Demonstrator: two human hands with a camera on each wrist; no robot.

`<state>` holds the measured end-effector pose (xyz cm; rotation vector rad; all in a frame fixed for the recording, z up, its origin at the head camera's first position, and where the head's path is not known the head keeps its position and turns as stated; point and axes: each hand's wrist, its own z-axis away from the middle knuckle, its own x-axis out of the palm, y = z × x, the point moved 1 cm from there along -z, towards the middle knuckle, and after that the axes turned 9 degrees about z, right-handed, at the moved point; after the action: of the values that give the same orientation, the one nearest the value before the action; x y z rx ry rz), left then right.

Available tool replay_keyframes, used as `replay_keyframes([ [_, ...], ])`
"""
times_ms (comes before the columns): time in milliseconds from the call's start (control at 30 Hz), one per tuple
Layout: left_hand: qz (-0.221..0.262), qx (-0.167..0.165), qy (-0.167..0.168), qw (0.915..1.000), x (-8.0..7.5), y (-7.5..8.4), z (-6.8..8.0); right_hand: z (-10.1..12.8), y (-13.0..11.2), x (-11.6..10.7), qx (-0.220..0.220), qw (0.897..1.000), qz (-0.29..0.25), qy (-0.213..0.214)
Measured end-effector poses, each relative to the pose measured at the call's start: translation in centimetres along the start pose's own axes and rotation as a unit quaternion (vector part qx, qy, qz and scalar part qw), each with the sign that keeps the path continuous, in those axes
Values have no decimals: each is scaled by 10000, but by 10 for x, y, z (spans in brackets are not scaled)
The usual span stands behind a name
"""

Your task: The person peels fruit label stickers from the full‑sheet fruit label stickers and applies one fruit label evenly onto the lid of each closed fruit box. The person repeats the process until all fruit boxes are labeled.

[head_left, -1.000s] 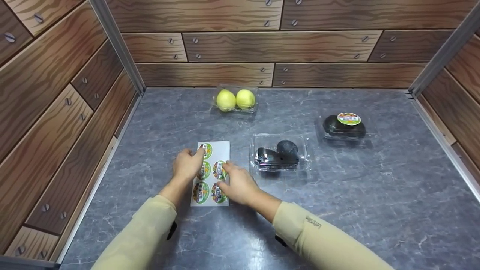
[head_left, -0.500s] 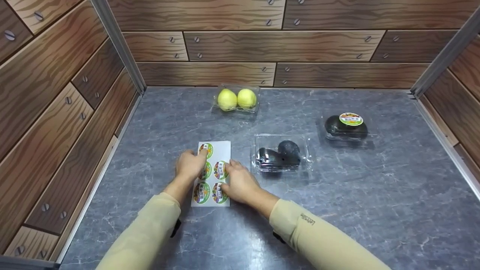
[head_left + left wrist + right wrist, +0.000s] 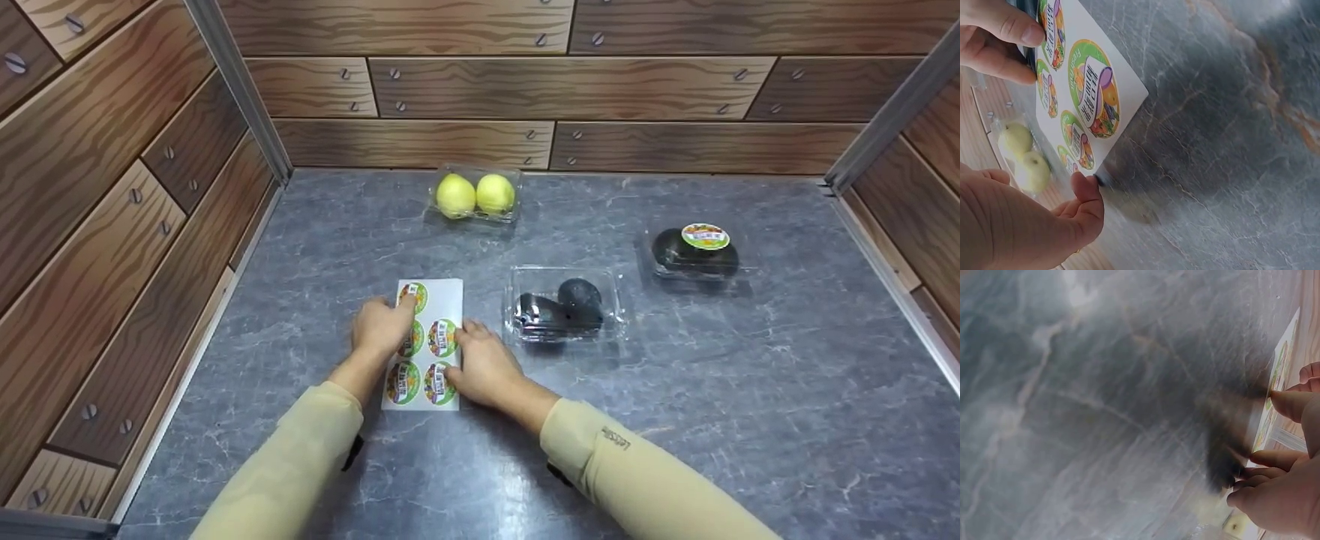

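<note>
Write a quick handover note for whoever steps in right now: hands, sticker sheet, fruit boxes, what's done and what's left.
Left hand: flat on the sticker sheet, holding it down on the counter.
Right hand: fingertips at a sticker on the sheet's right column; none lifted yet.
Labelled: far-right avocado box.
Unlabelled: the middle avocado box and the pear box at the back.
Left, apparently: peel a sticker, label those two.

White sticker sheet (image 3: 427, 345) with round green-rimmed labels (orange and purple inside); grey veined marble tabletop (image 3: 675, 390). Far pears (image 3: 475, 194) yellow-green; right avocados (image 3: 559, 306) near-black; walls (image 3: 112, 187) brown wood-grain.
</note>
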<state>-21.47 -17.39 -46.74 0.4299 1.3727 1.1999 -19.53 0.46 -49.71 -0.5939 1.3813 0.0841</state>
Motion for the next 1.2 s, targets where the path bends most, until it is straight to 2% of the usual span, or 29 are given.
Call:
replay_keyframes([
  [467,-23,31,150,9999,5,2,1,3,-1,0,-15,10000,82,6],
  [733,30,-75,45,10000,5,1,-1,3,-4,1,82,9998,162,-96],
  [1200,77,-13,-226,9997,7,0,-5,4,-1,1,-62,9997,203,-77],
])
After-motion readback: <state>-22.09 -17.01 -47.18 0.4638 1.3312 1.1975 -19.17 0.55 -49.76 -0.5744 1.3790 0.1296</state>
